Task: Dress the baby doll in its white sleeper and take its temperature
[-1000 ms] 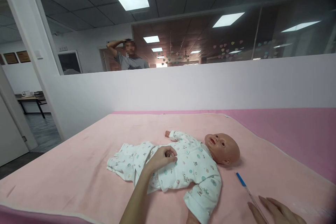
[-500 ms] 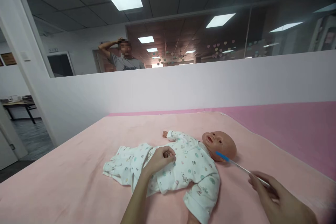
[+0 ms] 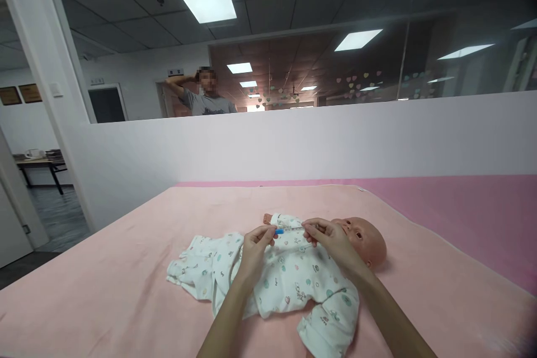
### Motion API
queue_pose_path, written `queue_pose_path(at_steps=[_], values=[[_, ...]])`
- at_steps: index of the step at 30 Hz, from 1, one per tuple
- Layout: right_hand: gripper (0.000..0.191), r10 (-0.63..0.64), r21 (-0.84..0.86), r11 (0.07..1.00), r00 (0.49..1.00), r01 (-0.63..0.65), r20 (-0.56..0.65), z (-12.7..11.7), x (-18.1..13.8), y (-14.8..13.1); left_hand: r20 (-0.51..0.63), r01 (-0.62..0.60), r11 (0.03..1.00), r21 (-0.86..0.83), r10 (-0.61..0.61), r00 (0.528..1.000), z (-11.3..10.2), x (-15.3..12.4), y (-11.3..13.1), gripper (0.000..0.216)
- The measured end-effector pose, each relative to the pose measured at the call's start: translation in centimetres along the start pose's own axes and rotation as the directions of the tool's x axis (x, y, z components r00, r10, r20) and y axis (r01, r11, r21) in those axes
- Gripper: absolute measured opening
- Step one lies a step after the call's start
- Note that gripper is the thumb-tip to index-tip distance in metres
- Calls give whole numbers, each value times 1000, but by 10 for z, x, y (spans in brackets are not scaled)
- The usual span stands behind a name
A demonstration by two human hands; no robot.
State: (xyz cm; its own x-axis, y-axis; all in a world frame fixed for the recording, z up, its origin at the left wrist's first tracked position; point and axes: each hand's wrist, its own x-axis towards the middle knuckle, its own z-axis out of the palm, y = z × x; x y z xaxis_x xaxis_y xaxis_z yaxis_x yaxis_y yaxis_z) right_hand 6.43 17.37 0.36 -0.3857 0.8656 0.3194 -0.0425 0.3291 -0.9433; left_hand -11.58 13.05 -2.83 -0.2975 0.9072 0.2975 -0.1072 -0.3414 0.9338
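Observation:
A thin glass thermometer [image 3: 292, 229] with a blue end lies level between my two hands, above the doll's chest. My left hand [image 3: 257, 243] pinches the blue end with thumb and fingers. At the other end, my right hand [image 3: 329, 238] has its fingers closed on the clear stem. Beneath them is a baby doll [image 3: 289, 285] on its back, dressed in white printed clothes, its head to the right. My right hand partly covers the doll's face.
A peach-pink sheet [image 3: 126, 268] covers the table, with a darker pink surface [image 3: 482, 218] at right. Behind rises a white half wall [image 3: 314, 140] with glass above, where a person [image 3: 207, 95] shows with one arm raised. A doorway and a small desk [image 3: 39, 162] are at left.
My right hand has brought the thermometer leftward from beside the doll's head to above its chest. My left hand, earlier over the belly without it, now grips the blue end.

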Motion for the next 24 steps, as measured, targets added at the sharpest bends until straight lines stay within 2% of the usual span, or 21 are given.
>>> queue_pose_path(at_steps=[2,6,10,15,21,24], values=[[28,21,126,992,1000,-24,21,3,2,3,-31,7,1000,-23,-7,999,0,2,-4,32],[25,63,394,916,997,-80,54,7,0,12,-13,17,1000,-23,-17,1000,3,1,-5,33],[26,49,500,862,995,-88,91,12,-1,17,-1,30,999,-14,-30,1000,4,-2,-2,32],[30,37,481,874,997,-66,71,19,-2,17,51,41,999,21,-42,998,3,-4,1,32],[31,15,332,943,1000,-5,-26,28,-4,24,97,50,999,15,-51,994,4,-5,1,31],[33,-29,217,975,997,45,-75,27,-2,12,96,44,999,-30,-41,995,4,-4,-2,33]])
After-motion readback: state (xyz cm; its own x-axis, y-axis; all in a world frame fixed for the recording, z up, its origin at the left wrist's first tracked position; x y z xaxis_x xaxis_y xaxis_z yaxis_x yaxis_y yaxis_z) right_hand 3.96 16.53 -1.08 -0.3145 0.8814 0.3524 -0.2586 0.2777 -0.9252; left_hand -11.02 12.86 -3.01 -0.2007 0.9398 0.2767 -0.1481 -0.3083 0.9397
